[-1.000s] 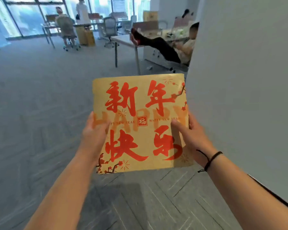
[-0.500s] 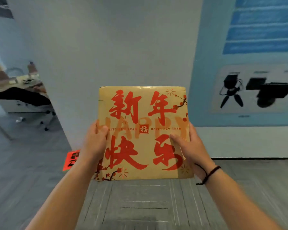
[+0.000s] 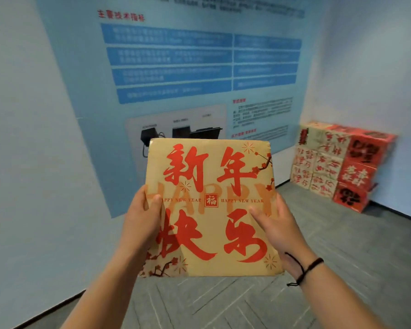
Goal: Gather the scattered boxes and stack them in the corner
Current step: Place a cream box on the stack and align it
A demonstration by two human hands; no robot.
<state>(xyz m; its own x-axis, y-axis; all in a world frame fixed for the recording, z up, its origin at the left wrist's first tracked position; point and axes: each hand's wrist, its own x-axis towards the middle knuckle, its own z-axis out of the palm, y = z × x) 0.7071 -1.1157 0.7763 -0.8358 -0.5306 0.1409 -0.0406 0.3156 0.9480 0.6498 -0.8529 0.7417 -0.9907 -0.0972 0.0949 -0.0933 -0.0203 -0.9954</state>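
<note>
We carry a box toward the corner stack

Our left hand [image 3: 141,219] and right hand [image 3: 279,230] grip the gold box [image 3: 211,207] at its sides, thumbs curled over the top, keeping it level in front of us; red New Year lettering covers it, and the stack [image 3: 339,162] stands well apart.

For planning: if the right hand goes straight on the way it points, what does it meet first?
Probably the poster wall; the right hand points forward-left while holding the box. Depth is unclear.

Grey floor [image 3: 342,269] w/ stacked boxes [image 3: 337,162] in far-right corner.
</note>
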